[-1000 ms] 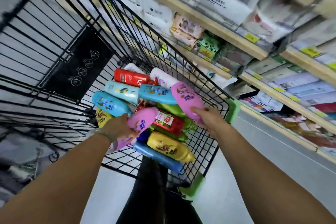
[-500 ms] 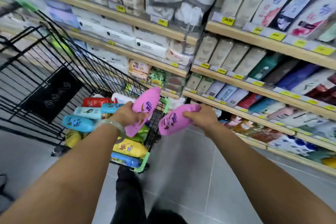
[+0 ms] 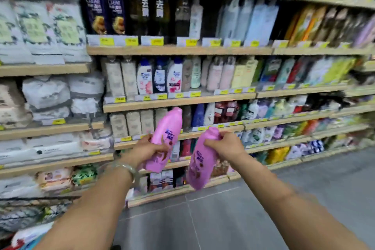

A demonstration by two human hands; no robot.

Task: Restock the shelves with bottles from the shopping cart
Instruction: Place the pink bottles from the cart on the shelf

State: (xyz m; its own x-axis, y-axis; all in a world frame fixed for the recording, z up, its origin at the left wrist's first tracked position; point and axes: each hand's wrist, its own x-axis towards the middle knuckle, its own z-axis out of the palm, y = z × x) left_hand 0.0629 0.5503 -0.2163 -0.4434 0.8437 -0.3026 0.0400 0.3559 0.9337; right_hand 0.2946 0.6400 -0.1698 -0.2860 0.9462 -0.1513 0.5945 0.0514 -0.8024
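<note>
Pink throughout: gripping first bottle (image 3: 165,138) in the left hand (image 3: 149,149), clutching second bottle (image 3: 199,166) by its top in the right hand (image 3: 225,146), facing shelves (image 3: 178,49).

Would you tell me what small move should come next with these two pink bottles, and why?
Probably reach forward and stand the left pink bottle on the shelves. The left hand grips it nearly upright, cap up, while the right hand holds the right pink bottle lower and tilted. Neither touches a shelf yet; a free slot is too blurred to pick.
</note>
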